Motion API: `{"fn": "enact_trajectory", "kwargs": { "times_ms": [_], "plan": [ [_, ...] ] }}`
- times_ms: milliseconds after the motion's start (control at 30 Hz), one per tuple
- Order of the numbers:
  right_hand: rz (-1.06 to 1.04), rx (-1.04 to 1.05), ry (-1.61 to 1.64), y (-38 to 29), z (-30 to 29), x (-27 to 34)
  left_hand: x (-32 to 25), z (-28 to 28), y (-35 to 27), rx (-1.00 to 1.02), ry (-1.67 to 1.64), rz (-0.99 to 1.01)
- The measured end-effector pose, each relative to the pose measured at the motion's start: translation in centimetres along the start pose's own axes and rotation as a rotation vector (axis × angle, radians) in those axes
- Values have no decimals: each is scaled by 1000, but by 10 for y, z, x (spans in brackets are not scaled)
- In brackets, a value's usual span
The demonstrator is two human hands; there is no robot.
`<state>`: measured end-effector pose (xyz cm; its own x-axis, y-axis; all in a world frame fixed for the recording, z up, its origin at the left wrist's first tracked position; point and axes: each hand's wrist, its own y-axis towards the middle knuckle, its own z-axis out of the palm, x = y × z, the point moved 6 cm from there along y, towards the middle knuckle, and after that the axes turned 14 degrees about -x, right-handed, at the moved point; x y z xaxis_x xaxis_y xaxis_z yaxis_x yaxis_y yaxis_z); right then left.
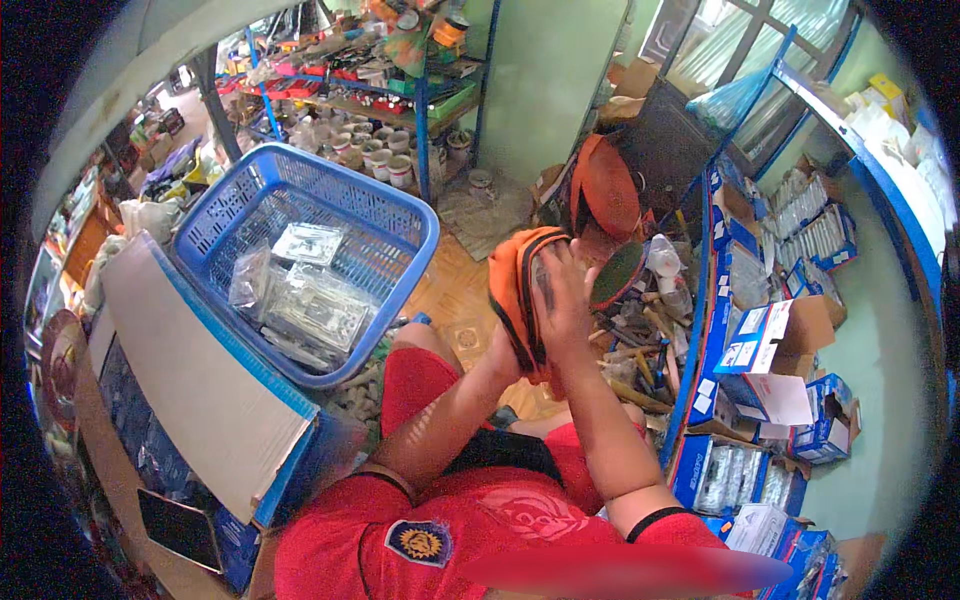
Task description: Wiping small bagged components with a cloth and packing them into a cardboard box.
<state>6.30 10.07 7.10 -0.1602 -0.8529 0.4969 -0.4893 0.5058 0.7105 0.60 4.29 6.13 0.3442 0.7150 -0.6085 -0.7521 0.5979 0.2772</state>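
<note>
Both hands are raised together in front of my lap on an orange fabric item with black trim (514,281), which may be a cap or a pouch. My right hand (562,300) lies over its right side with the fingers pointing up. Below it, my left hand (504,356) grips the lower left part, its fingers mostly hidden by the cloth. To the left, a blue plastic basket (431,232) holds several clear plastic packets (322,304) with flat metal-looking pieces inside.
Left of me lies a large cardboard sheet (217,375) with a dark flat-screened device (180,529) near it. Blue metal shelving (686,397) on the right carries opened boxes (772,367). Tools with wooden handles (645,375) and an orange plastic basin (606,187) crowd the floor ahead.
</note>
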Motion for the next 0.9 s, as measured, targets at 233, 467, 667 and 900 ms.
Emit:
{"fn": "enact_trajectory", "kwargs": {
  "times_ms": [233, 467, 667, 900],
  "plan": [
    [-10, 272, 423, -26, -2, 58, 10, -34, 8, 322, -845, -213],
    [-117, 7, 472, -4, -24, 68, 56, -54, 6, 143, -739, -303],
    [36, 14, 270, 11, -18, 20, -16, 4, 14, -15, -178, -51],
    [674, 48, 886, -72, 36, -7, -19, -49, 23, -255, 230, 200]
  ]
}}
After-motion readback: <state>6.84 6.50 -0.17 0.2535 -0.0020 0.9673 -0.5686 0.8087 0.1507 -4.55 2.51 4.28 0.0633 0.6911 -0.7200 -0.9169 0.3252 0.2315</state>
